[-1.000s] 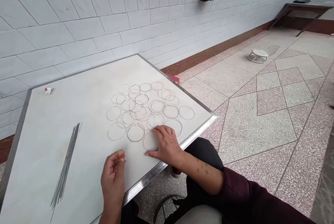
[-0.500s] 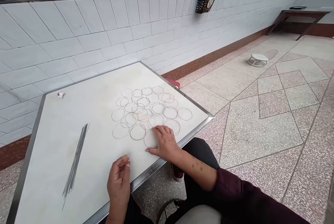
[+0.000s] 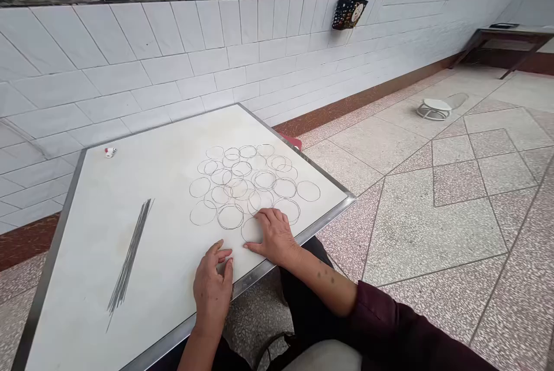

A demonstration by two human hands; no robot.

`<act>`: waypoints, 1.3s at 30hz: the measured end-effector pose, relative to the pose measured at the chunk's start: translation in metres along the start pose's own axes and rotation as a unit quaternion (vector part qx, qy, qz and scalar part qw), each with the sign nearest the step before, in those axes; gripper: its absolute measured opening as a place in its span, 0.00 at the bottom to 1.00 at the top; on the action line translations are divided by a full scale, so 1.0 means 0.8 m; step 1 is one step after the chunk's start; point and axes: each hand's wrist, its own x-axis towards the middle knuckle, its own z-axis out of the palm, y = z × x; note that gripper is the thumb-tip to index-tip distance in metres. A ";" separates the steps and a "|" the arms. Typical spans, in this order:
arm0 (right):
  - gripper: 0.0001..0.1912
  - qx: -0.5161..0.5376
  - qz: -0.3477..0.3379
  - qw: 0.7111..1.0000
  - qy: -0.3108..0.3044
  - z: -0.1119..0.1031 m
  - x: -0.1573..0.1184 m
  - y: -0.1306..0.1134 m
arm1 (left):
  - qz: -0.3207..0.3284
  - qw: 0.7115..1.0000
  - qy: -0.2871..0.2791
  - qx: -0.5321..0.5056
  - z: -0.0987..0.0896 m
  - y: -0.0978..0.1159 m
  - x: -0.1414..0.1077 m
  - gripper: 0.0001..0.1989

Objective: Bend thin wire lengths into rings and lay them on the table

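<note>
My right hand (image 3: pixel 276 238) rests on the table near its front edge, thumb and fingers apart. A thin wire ring (image 3: pixel 242 230) lies flat under it, partly hidden by the fingers. Just to the left, my left hand (image 3: pixel 213 284) hovers over the tabletop with its fingers loosely curled and apart, and nothing shows in it. Beyond both hands, several overlapping wire rings (image 3: pixel 230 228) spread across the table. A bundle of straight thin wires (image 3: pixel 131 255) lies to the left of my left hand.
The white table (image 3: pixel 168 169) has a metal edge and stands by a white tiled wall (image 3: pixel 208 62). A small white and red object (image 3: pixel 110 152) sits at its far left corner. A dark patterned bag (image 3: pixel 348 13) hangs from the window bars. A low white stool (image 3: pixel 434 107) stands on the floor.
My left hand has moved forward and right, closer to my right hand, and its fingers have opened from a pinch. My right hand stays on the ring. The view has shifted slightly.
</note>
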 end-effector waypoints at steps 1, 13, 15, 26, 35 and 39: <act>0.37 -0.002 -0.003 1.000 0.000 0.000 0.000 0.000 | 0.011 1.000 -0.005 0.019 0.003 -0.001 0.001 0.19; 0.43 0.011 -0.065 0.998 0.001 0.000 -0.002 0.008 | 0.082 0.994 0.023 0.066 0.051 0.004 0.031 0.21; 0.47 0.021 -0.070 0.997 -0.001 -0.004 -0.002 0.015 | 0.081 0.994 0.029 0.068 0.053 0.004 0.031 0.21; 0.06 0.010 -0.047 0.999 -0.003 -0.053 0.028 0.063 | 0.047 0.997 0.053 0.034 0.046 0.008 0.025 0.19; 0.05 -0.060 0.003 0.995 -0.083 -0.053 0.057 0.067 | 0.008 0.998 0.050 0.021 0.041 0.011 0.023 0.16; 0.06 -0.086 0.030 0.991 -0.094 -0.043 0.057 0.061 | 0.005 0.999 0.045 0.021 0.042 0.011 0.024 0.16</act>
